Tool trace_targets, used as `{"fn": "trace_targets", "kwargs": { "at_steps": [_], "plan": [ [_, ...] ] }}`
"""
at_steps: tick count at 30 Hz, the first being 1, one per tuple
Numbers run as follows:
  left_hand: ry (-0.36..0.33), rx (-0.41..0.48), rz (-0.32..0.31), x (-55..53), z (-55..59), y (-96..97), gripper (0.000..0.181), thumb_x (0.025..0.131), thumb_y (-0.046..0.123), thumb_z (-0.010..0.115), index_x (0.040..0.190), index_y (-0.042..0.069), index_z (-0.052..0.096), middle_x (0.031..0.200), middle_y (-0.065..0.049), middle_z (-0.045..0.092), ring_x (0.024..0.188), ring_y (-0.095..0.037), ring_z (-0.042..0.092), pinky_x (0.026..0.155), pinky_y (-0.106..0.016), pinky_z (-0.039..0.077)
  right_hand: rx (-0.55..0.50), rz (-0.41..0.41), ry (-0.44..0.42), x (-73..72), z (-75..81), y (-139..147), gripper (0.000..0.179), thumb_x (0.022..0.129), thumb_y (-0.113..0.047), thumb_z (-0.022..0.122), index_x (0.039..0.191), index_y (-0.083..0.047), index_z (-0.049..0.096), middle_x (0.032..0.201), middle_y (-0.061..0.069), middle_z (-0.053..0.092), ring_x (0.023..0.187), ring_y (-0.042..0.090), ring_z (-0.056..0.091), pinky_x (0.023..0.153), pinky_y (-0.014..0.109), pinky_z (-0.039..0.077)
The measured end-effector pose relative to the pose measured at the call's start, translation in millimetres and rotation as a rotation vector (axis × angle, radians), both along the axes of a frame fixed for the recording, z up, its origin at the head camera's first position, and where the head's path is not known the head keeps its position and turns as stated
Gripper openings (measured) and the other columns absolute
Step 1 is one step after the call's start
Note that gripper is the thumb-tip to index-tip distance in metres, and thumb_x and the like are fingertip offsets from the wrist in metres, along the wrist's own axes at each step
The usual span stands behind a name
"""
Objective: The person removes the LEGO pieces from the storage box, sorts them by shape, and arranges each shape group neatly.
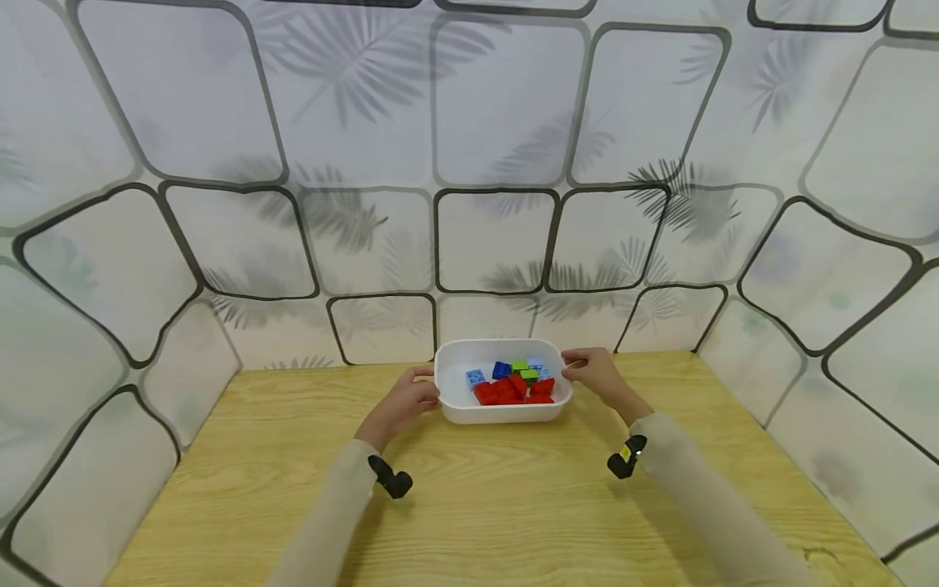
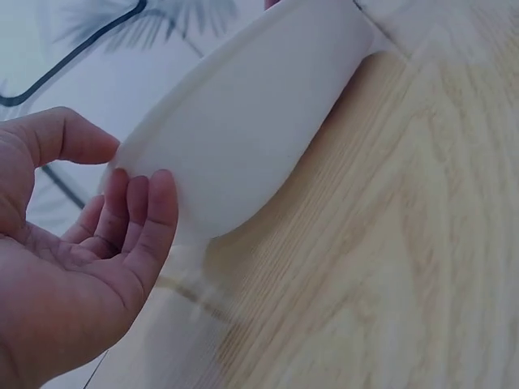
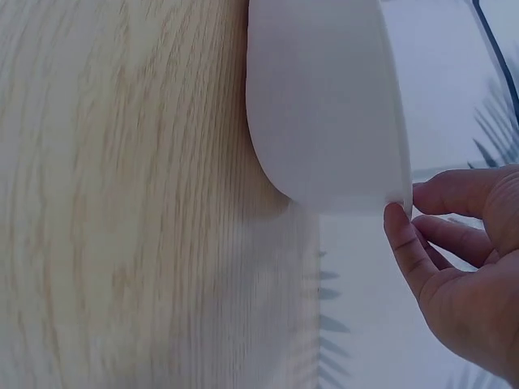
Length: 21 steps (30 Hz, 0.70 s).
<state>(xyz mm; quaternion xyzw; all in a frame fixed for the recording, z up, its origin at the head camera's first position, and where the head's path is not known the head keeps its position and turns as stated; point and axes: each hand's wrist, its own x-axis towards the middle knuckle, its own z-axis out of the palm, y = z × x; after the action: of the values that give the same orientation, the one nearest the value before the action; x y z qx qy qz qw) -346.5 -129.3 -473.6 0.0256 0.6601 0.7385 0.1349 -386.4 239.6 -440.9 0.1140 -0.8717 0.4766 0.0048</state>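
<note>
A white plastic tub (image 1: 506, 415) with rounded corners stands at the back of the table, close to the wall. Inside it lie several red bricks (image 1: 506, 391), a dark blue brick (image 1: 502, 370), light blue bricks (image 1: 475, 378) and green bricks (image 1: 528, 376). My left hand (image 1: 401, 405) holds the tub's left end; the left wrist view shows its thumb and curled fingers (image 2: 165, 198) at the rim. At the opposite end, my right hand (image 1: 600, 377) pinches the rim between thumb and fingers (image 3: 403, 239).
The wooden table (image 1: 484, 505) extends toward me in front of the tub. A pale patterned wall covering (image 1: 499, 244) rises right behind it and also flanks both sides. Black wrist cameras (image 1: 392, 478) sit on both sleeves.
</note>
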Motion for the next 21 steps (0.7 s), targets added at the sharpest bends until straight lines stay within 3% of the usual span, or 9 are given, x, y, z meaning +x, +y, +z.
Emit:
{"fn": "trace_targets", "kwargs": {
  "at_steps": [7, 12, 21],
  "plan": [
    [0.016, -0.018, -0.050, -0.9, -0.3, -23.6, 0.053, 0.096, 0.000, 0.053, 0.144, -0.002, 0.030, 0.127, -0.022, 0.050, 0.089, -0.014, 0.062, 0.084, -0.026, 0.055, -0.015, 0.016, -0.020, -5.9, -2.7, -16.4, 0.044, 0.089, 0.004, 0.068, 0.130, 0.017, 0.058, 0.122, 0.035, 0.065, 0.097, 0.026, 0.068, 0.077, 0.024, 0.056],
    [0.036, 0.007, -0.095, -2.5, -2.5, -35.2, 0.050, 0.096, -0.001, 0.052, 0.141, -0.003, 0.030, 0.124, -0.019, 0.051, 0.090, -0.014, 0.063, 0.086, -0.028, 0.056, -0.007, 0.028, -0.010, -6.1, -1.8, -23.5, 0.044, 0.089, 0.003, 0.069, 0.128, 0.018, 0.059, 0.122, 0.036, 0.065, 0.096, 0.027, 0.068, 0.078, 0.028, 0.058],
    [0.011, 0.042, -0.108, -4.6, -6.2, -41.7, 0.048, 0.097, -0.002, 0.052, 0.141, -0.003, 0.030, 0.122, -0.020, 0.054, 0.089, -0.013, 0.066, 0.084, -0.027, 0.058, -0.012, 0.021, -0.030, -3.8, -0.3, -30.9, 0.042, 0.091, 0.003, 0.067, 0.129, 0.017, 0.059, 0.121, 0.035, 0.065, 0.099, 0.030, 0.068, 0.080, 0.028, 0.057]
  ]
}}
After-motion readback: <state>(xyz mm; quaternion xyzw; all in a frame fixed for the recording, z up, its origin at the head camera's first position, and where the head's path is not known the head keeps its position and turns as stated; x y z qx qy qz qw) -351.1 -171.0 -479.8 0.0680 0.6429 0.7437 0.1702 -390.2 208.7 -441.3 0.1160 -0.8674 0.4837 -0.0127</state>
